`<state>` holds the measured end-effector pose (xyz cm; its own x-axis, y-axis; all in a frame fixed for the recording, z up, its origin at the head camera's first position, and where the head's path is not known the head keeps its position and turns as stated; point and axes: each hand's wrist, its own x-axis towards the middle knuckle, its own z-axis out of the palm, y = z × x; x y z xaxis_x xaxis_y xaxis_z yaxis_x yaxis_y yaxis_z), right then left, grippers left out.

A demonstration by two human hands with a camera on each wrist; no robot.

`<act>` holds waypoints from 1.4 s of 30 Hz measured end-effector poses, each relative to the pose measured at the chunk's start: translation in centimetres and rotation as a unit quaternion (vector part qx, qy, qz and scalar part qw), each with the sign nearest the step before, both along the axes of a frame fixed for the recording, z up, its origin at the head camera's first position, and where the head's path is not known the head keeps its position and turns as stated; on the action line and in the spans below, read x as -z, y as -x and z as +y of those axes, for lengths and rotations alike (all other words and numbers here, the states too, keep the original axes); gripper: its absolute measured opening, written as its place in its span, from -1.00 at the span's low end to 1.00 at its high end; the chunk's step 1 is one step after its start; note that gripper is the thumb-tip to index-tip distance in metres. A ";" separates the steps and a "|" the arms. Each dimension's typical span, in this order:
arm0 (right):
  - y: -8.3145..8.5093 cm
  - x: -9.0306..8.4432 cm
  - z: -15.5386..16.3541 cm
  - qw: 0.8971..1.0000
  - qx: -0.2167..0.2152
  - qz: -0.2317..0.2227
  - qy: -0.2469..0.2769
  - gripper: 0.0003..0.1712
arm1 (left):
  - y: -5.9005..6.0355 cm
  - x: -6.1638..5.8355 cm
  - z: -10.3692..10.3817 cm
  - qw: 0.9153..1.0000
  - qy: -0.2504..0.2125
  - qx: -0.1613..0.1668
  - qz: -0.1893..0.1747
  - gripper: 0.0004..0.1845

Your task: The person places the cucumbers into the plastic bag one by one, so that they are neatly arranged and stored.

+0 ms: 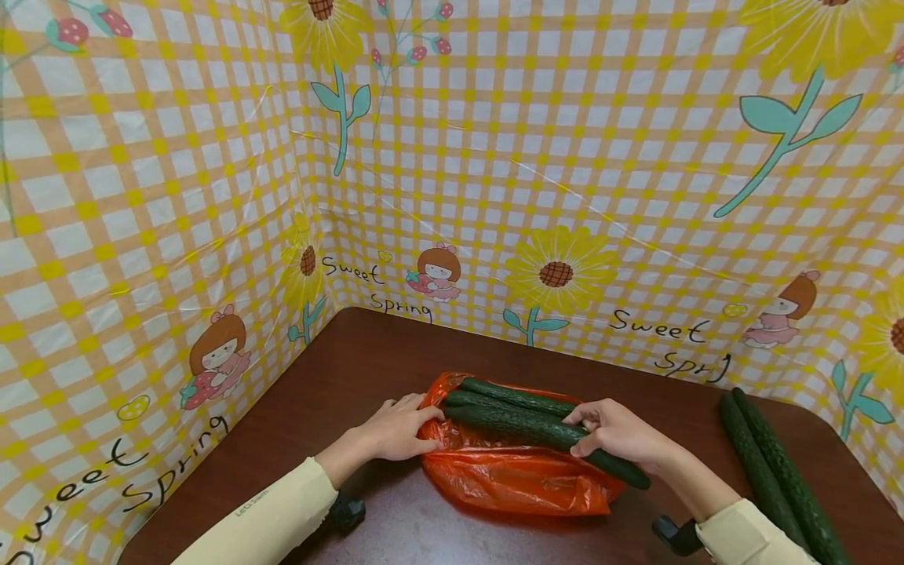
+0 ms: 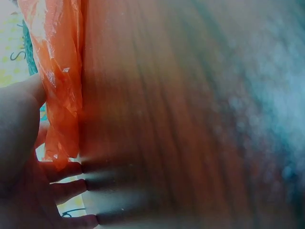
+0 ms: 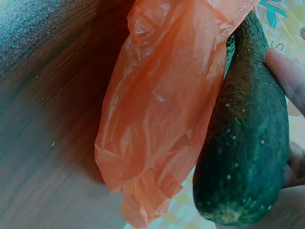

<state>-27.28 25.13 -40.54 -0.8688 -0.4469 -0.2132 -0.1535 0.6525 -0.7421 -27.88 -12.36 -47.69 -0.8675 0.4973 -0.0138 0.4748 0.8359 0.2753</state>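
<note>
A red-orange plastic bag (image 1: 523, 479) lies on the table with its mouth facing up. My right hand (image 1: 617, 435) grips a long dark green cucumber (image 1: 508, 422) near its right end, thumb on the near side. That end sticks out past the bag; the other end is at the bag's left side. Behind it, other cucumbers (image 1: 519, 392) lie in the bag, partly covered. At the bag's left edge is my left hand (image 1: 395, 428), fingers spread. Its thumb and index finger touch the plastic film (image 2: 62, 86), while other fingertips rest on the table.
Two more cucumbers (image 1: 777, 471) lie side by side at the table's right. Dark objects (image 1: 346, 512) show below both wrists. The brown table (image 1: 395, 345) meets a checked, flower-printed cloth (image 1: 459, 196) behind and at the sides.
</note>
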 end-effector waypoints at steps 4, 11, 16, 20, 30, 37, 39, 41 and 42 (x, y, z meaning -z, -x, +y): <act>0.0 0.1 -0.2 1.000 -0.001 0.004 0.002 -0.48 | 0.2 0.1 -0.1 1.000 -0.010 0.010 0.006 -0.56; 0.0 0.3 -1.5 1.000 -0.003 0.011 0.003 -0.46 | 0.4 0.4 -0.2 1.000 -0.015 0.021 0.007 -0.58; 0.4 0.5 -2.1 1.000 -0.007 0.020 -0.002 -0.45 | 0.2 0.3 0.0 0.999 -0.018 0.028 0.007 -0.59; 0.8 0.3 -2.5 0.999 -0.024 0.033 -0.006 -0.46 | 0.0 0.0 0.0 0.999 -0.021 0.032 0.005 -0.61; 2.0 0.7 -2.4 0.996 -0.074 0.052 -0.013 -0.52 | -0.1 0.0 0.0 1.000 -0.010 0.030 -0.002 -0.62; 2.3 1.8 -1.7 0.992 -0.100 0.073 -0.017 -0.46 | -0.1 -0.1 0.2 0.999 -0.036 0.022 -0.012 -0.48; 2.3 2.0 -1.6 0.991 -0.106 0.076 -0.016 -0.46 | -0.2 -0.2 0.3 0.999 -0.041 0.013 -0.011 -0.41; 2.3 2.2 -1.6 0.990 -0.116 0.084 -0.017 -0.45 | -0.2 -0.3 0.3 0.999 -0.043 0.006 -0.013 -0.35; 2.3 2.3 -1.6 0.989 -0.121 0.088 -0.017 -0.45 | -0.2 -0.4 0.3 0.999 -0.044 0.001 -0.015 -0.32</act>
<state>-29.55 23.50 -42.80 -0.7627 -0.6409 -0.0863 -0.4330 0.6052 -0.6680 -27.68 -12.07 -47.33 -0.8660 0.5001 0.0038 0.4675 0.8068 0.3612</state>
